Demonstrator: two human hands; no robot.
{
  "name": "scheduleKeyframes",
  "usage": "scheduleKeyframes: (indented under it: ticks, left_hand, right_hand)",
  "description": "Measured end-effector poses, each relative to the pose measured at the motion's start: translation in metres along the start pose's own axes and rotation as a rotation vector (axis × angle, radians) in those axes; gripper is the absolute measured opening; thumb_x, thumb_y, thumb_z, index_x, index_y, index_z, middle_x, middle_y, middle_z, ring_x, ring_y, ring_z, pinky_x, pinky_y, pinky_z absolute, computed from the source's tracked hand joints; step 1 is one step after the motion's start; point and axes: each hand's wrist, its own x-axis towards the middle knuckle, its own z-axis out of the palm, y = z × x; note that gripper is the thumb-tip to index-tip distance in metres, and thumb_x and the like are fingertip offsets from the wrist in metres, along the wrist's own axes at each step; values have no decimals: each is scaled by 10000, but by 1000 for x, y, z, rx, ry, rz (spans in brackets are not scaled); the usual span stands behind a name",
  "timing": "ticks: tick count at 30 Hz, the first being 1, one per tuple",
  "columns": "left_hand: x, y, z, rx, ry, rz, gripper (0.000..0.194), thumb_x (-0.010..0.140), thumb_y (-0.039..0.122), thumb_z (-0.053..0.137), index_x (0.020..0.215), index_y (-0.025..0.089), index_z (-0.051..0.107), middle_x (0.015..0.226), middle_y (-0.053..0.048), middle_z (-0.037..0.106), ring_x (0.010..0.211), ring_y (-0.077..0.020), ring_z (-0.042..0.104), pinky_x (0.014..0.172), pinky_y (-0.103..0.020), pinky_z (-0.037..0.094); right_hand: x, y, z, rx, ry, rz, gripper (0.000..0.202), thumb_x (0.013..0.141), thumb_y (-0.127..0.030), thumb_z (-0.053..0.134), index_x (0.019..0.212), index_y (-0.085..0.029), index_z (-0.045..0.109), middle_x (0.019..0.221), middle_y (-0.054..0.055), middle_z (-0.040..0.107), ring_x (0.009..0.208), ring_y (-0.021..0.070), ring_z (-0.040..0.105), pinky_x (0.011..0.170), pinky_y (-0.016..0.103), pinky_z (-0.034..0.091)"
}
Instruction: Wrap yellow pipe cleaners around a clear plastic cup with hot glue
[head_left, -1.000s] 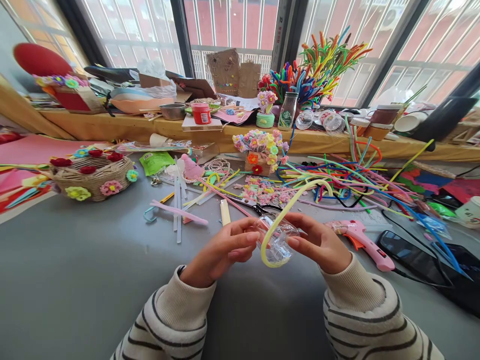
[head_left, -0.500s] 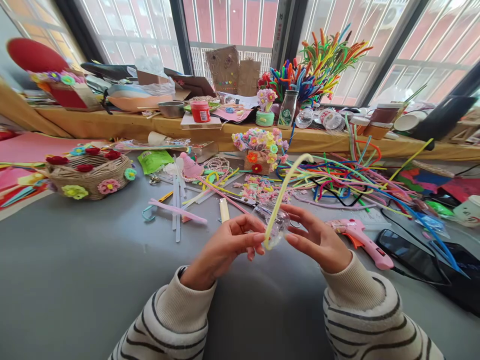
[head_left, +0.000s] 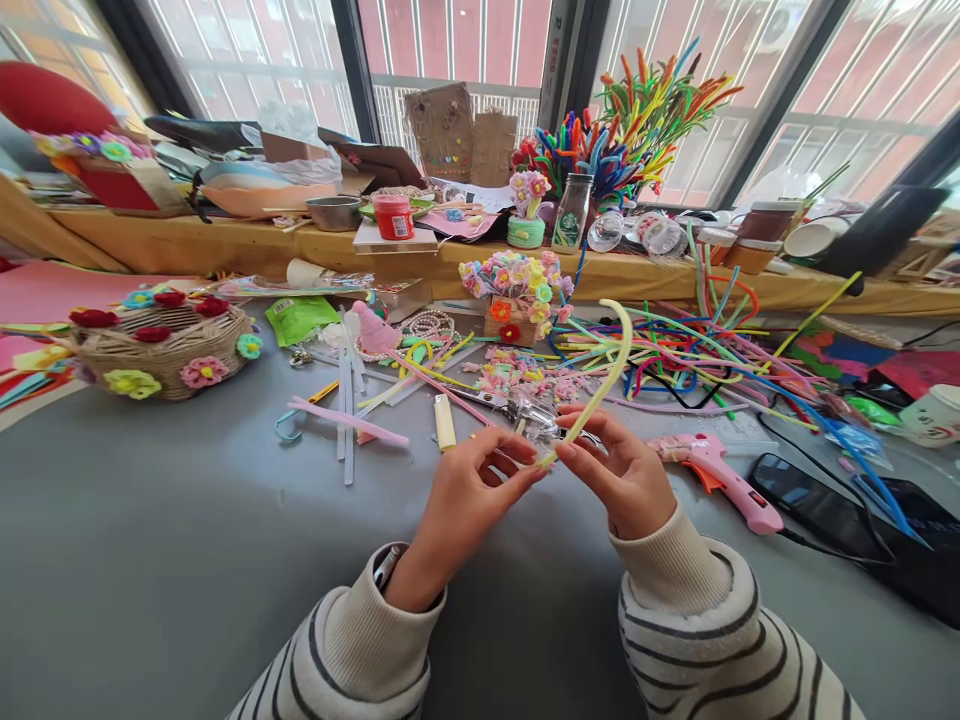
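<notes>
A pale yellow pipe cleaner [head_left: 611, 380] curves up from between my fingertips, its lower end near my left thumb. My left hand [head_left: 480, 485] pinches that lower end. Just to its right, my right hand [head_left: 619, 465] holds the same pipe cleaner between thumb and fingers. Behind my fingers a small clear plastic object [head_left: 536, 418] lies at the table's middle, partly hidden by them. A cream lighter [head_left: 444, 422] rests left of it, and scissors lie partly hidden behind my hands.
A pink glue gun [head_left: 724, 480] and a phone [head_left: 814, 505] lie at the right. Pipe cleaners [head_left: 675, 350] are heaped behind. A flowered basket [head_left: 172, 355] stands left, glue sticks [head_left: 346, 410] nearer the middle. A flower pot [head_left: 514, 318] stands at the back.
The clear plastic object has left my fingers and lies on the table. My right hand has moved left onto the yellow pipe cleaner, which now leans further right.
</notes>
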Motion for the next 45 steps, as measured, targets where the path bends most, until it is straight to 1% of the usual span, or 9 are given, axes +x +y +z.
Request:
scheduleKeyframes:
  ticks: [4, 7, 18, 22, 33, 45]
  left_hand:
    - [0, 0, 1, -6, -18, -32, 213, 632, 365, 628, 716, 173, 588, 706, -22, 619, 583, -126, 559, 496, -227, 432]
    - [-1, 0, 0, -42, -26, -48, 219, 627, 367, 632, 718, 173, 589, 693, -21, 613, 571, -122, 550, 476, -223, 421]
    - [-1, 1, -1, -105, -80, -76, 204, 631, 363, 626, 684, 170, 586, 653, -6, 597, 554, -114, 527, 523, -234, 423]
    - [-1, 1, -1, -98, -102, -86, 191, 643, 353, 619, 693, 170, 594, 654, -5, 594, 563, -113, 525, 528, -232, 417]
    - [-1, 1, -1, -120, -96, -92, 188, 644, 341, 617, 672, 161, 573, 616, 9, 558, 540, -95, 475, 495, -214, 376]
    - [-1, 3, -1, -109, -109, -101, 192, 641, 336, 618, 665, 152, 566, 614, 13, 550, 540, -92, 471, 498, -212, 378]
  right_hand:
    - [0, 1, 2, 35, 17, -25, 111, 651, -316, 629, 684, -220, 585, 932, 49, 556, 997, 204, 487, 815, 363, 424]
    - [1, 1, 2, 88, 17, -18, 89, 659, -292, 627, 675, -216, 582, 919, 45, 566, 958, 184, 509, 807, 339, 434]
    - [1, 2, 1, 64, 32, 4, 108, 661, -313, 623, 661, -212, 584, 941, 42, 580, 944, 186, 527, 783, 319, 443]
    - [1, 2, 2, 83, 47, 5, 86, 655, -290, 630, 656, -213, 592, 922, 36, 583, 927, 180, 531, 779, 314, 443]
    - [1, 1, 3, 87, 45, 10, 65, 660, -269, 630, 655, -214, 596, 908, 33, 577, 915, 167, 527, 762, 291, 443]
    - [1, 2, 3, 47, 54, -2, 80, 651, -287, 631, 659, -210, 611, 904, 37, 576, 931, 175, 522, 758, 299, 437]
